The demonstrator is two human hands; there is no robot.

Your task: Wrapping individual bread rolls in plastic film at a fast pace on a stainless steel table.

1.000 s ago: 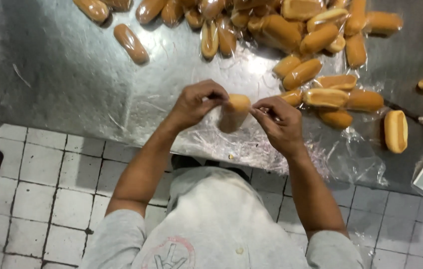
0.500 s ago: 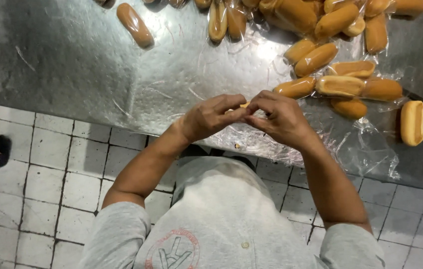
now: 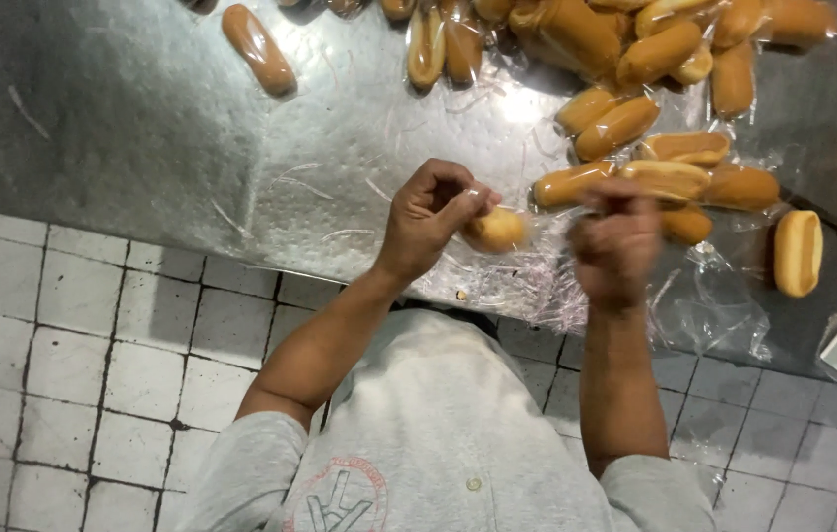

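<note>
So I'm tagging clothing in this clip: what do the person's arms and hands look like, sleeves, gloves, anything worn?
Both hands are bare: no gloves, rings or watch visible on the left hand or the motion-blurred right hand. The forearms are uncovered. Short light grey sleeves end above the elbows, part of a grey shirt with a reddish chest print.

Two hands in view, left hand point(image 3: 433, 219) and right hand point(image 3: 615, 241). One bun point(image 3: 495, 230) between them. One lone bun point(image 3: 259, 49) apart on the metal table point(image 3: 123, 148). Main heap of buns point(image 3: 625, 89): roughly fifteen, edges cropped. Two more buns at right point(image 3: 798, 252).
</note>
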